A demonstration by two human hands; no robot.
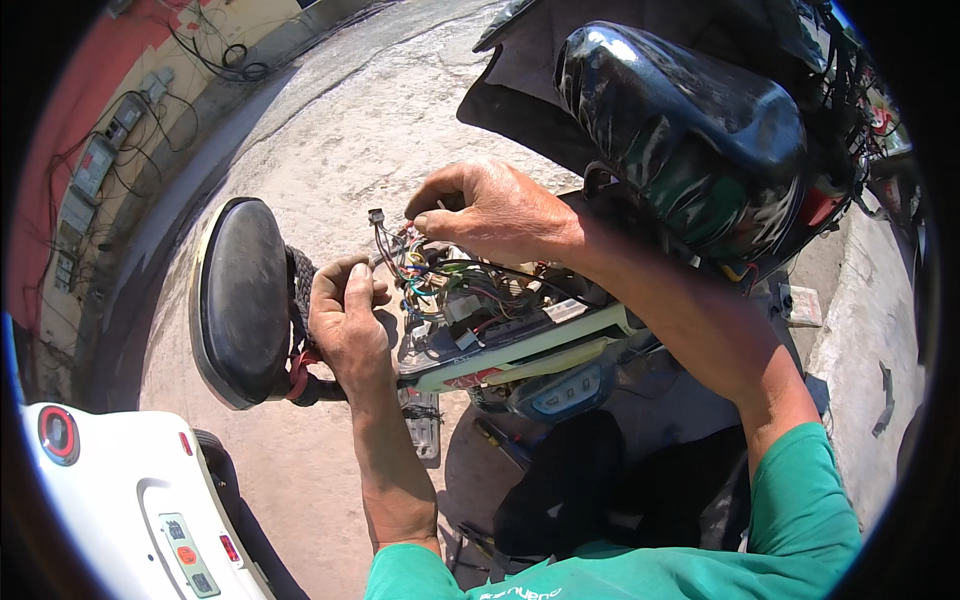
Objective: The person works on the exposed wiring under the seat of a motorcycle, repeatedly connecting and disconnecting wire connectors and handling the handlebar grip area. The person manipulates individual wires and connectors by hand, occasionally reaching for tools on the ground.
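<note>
A tangle of coloured wires with several white plug connectors spills from an opened, pale-edged vehicle body. My right hand is above the far side of this bundle, thumb and forefinger pinched on what looks like a thin reddish wire. To the left of the wires is my left hand, its fingers curled and thumb raised; whether anything is between them cannot be made out. A loose connector on thin leads stands up between the two hands. One black cable crosses over the bundle.
A black padded backrest stands left; a seat wrapped in black plastic is at upper right. A white vehicle occupies the lower left. Tools lie on the ground near my legs. Boxes and cables line the wall.
</note>
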